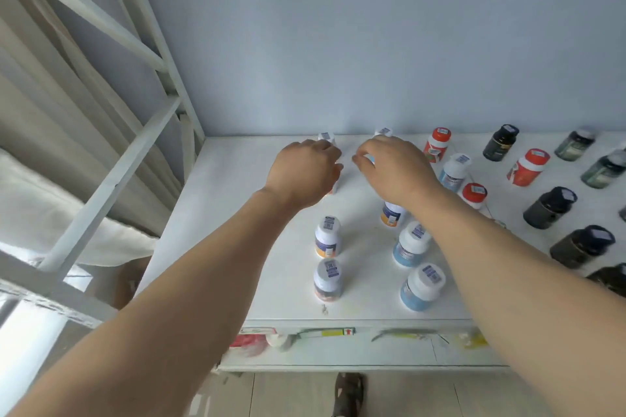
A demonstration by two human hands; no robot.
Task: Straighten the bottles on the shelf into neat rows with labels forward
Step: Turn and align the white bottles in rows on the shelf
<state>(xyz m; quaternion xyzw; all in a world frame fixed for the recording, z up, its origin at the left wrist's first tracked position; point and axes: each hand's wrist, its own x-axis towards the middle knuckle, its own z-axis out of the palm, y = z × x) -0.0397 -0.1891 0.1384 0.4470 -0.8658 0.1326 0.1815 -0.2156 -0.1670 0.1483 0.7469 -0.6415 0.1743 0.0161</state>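
Observation:
Several small bottles stand on the white shelf. My left hand curls over a white bottle near the back, hiding nearly all of it. Just to the right, my right hand closes its thumb and fingers round another bottle, of which only a pale blue sliver shows. Two white caps stand behind the hands at the wall. Two white bottles with orange-blue labels line up in front of my left hand. Blue-labelled bottles stand under my right forearm.
Red-capped bottles and several dark bottles spread loosely over the right side. A white metal frame rises at the left of the shelf. The wall runs along the back, and the front edge is near me.

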